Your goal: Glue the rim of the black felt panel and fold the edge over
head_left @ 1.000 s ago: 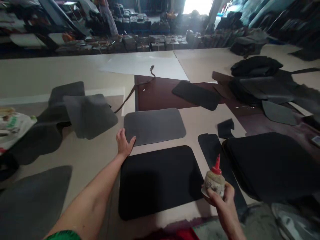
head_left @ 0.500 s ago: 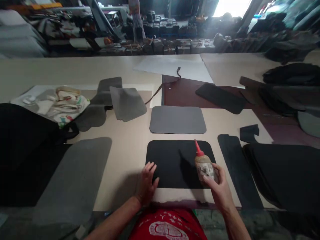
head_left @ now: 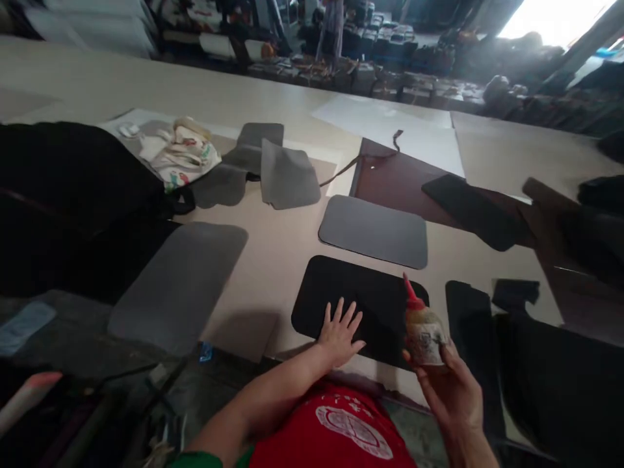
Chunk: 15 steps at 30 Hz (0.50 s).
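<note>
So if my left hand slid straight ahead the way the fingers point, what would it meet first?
The left hand lies flat on the black panel, fingers pointing away. Going straight on, it would cross bare table, then probably meet the grey panel first, though depth is hard to judge.

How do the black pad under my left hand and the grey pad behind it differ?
The black pad is black; the grey pad is mid-grey. The left hand lies flat on the black pad, while nothing touches the grey pad. The black pad sits nearer the table edge, the grey pad farther back. Both are flat rounded rectangles.
</note>
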Motion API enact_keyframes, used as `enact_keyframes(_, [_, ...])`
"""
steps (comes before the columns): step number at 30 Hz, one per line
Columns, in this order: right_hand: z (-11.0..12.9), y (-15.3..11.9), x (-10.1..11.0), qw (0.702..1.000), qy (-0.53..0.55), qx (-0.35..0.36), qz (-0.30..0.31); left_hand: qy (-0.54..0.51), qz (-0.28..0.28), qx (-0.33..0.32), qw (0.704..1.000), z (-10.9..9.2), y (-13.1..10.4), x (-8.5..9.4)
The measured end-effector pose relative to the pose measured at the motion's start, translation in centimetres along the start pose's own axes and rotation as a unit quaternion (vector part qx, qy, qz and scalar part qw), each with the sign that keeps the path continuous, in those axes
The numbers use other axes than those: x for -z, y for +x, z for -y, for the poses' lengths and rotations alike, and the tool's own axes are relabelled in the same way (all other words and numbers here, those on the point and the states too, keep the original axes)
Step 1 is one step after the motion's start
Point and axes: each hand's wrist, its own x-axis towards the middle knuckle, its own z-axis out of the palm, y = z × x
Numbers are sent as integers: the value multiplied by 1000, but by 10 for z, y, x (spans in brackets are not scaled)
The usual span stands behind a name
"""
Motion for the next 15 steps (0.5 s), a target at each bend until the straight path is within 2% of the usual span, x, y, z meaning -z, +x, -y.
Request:
enact_keyframes(4, [4, 8, 3, 998, -49, 5, 41, 0, 4, -30, 1000, 8, 6, 7])
enact_keyframes(7, [1, 20, -4, 993, -100, 29, 59, 1, 10, -47, 999, 12, 10, 13])
enact_keyframes(9, [-4, 30, -12, 981, -174, 46, 72, 0, 3, -53, 999, 13, 11, 14])
enact_keyframes(11, [-11, 39, -22, 954, -277, 70, 85, -1, -13, -55, 998, 15, 8, 13])
enact_keyframes(15, [-31, 51, -44, 867, -453, 147, 148, -4, -36, -53, 998, 20, -5, 8])
